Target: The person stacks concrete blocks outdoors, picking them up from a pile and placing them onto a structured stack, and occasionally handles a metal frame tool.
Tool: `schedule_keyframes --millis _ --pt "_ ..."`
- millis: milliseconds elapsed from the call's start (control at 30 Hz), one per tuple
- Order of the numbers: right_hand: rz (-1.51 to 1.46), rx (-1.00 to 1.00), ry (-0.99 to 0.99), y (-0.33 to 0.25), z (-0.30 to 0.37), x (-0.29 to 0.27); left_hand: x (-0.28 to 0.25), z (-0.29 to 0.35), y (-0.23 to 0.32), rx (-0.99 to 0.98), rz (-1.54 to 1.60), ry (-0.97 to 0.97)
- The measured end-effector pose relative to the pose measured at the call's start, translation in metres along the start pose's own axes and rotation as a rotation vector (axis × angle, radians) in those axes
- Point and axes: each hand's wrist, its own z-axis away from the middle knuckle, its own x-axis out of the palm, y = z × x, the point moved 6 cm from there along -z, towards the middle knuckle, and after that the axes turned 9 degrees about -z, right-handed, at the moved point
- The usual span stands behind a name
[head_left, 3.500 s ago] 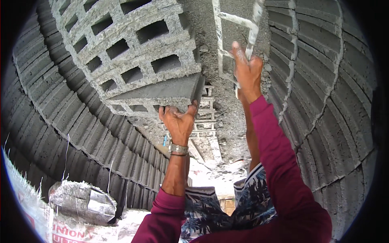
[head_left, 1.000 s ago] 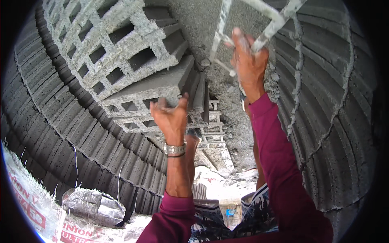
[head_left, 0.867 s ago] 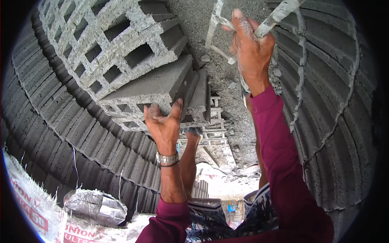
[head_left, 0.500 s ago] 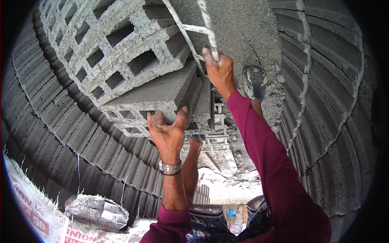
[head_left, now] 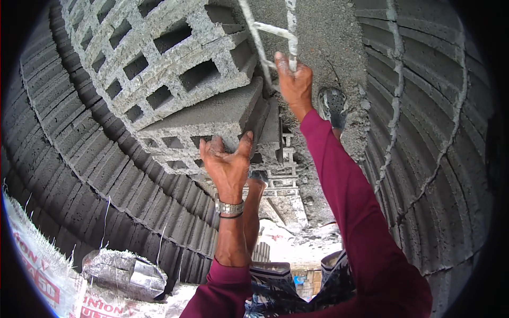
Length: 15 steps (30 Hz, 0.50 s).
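Observation:
My left hand (head_left: 227,165), with a metal watch at its wrist, grips the near end of a grey hollow concrete block (head_left: 207,114). Its fingertips press at a hole in the block's face, and the thumb lies along the corner. My right hand (head_left: 295,85) is closed around a pale, cement-crusted metal bar frame (head_left: 273,30) with crossbars. The frame stands just right of a stack of hollow blocks (head_left: 159,58), its upper end leaving the picture. The held block lies at an angle under the stack's front corner; what supports it is partly hidden.
Curving rows of stacked blocks rise on the left (head_left: 69,132) and the right (head_left: 429,127). A rough concrete floor strip (head_left: 323,47) runs between, with a shoe (head_left: 333,106) on it. White woven sacks (head_left: 37,259) and a silvery crumpled bundle (head_left: 124,273) lie at lower left.
Both hands, the bar frame and the block stack sit slightly farther right in the picture. The right hand is also a little higher. Both grips are kept.

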Motion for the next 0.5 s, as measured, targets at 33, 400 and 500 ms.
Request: schedule_keyframes --millis 33,400,500 --pt "0.029 0.037 0.009 -0.004 0.0 -0.01 0.004 -0.002 -0.002 0.044 -0.045 0.04" --pt "0.017 -0.006 -0.017 -0.255 0.054 -0.073 -0.045 -0.004 0.053 0.229 -0.022 0.146" --pt "-0.206 0.126 -0.066 -0.279 0.06 -0.06 -0.074 -0.017 0.082 0.387 -0.045 0.274"
